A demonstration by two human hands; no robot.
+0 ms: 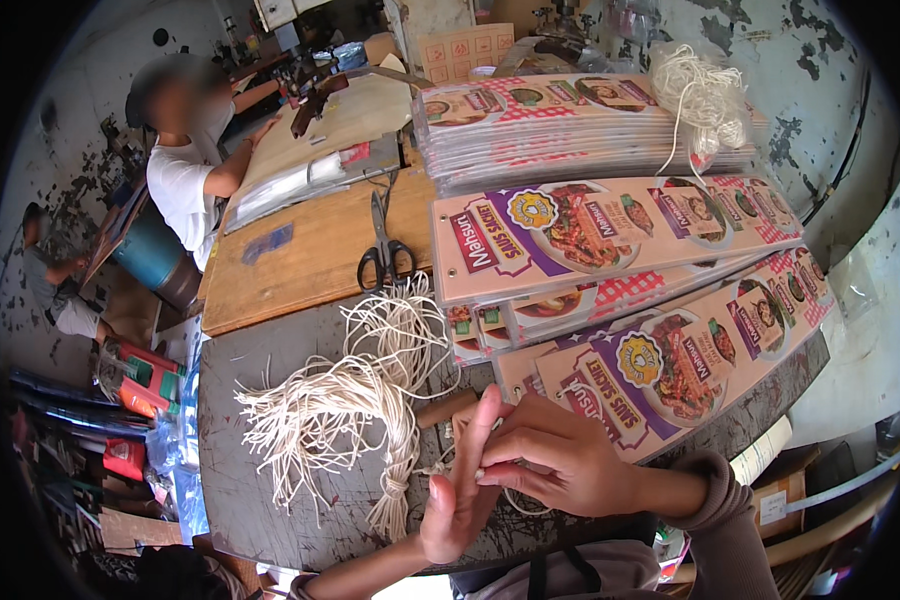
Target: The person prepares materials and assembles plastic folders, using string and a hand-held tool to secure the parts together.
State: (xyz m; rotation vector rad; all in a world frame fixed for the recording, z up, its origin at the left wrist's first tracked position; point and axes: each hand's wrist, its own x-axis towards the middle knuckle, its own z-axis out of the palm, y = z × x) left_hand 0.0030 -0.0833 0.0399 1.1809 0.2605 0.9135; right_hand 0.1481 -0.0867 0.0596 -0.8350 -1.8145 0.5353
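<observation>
In the middle front, my left hand (458, 500) is raised with its fingers stretched out and its thumb apart. My right hand (565, 455) meets it, thumb and fingertips pinched together against the left fingers. A thin white cord (523, 507) loops below the right hand and seems to run into that pinch; its end is hidden. Left of my hands lies a knotted bundle of off-white cords (325, 420) with loose ends spread out. A short brown rod (446, 409) lies just beyond my left fingers. Printed cardboard sheets (660, 365) lie beside my right hand.
Black-handled scissors (385, 255) lie on a wooden board (300, 270). A tall stack of plastic-covered printed sheets (550, 140) stands at the back, topped by a bag of cord (700, 100). A co-worker in a white shirt (180, 180) works at far left; another person is behind.
</observation>
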